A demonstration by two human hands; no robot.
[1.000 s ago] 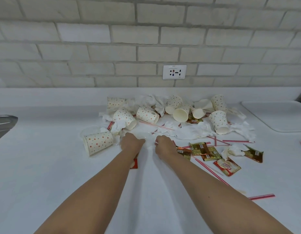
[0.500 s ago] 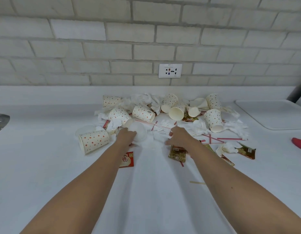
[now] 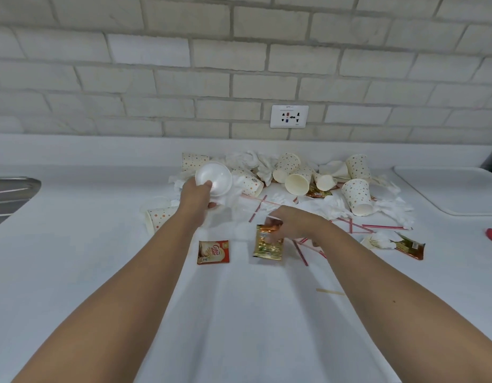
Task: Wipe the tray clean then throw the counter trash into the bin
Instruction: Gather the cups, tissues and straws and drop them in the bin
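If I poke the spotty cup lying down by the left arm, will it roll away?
Probably it rolls in a curve: the spotty cup lies on its side and tapers. It looks like thin paper, so it is likely light and easily squashed.

White tray (image 3: 454, 189) flat at right, dotted paper cups (image 3: 356, 194) tipped over, crumpled tissues (image 3: 392, 209), sachets (image 3: 213, 252), striped straws (image 3: 366, 230)
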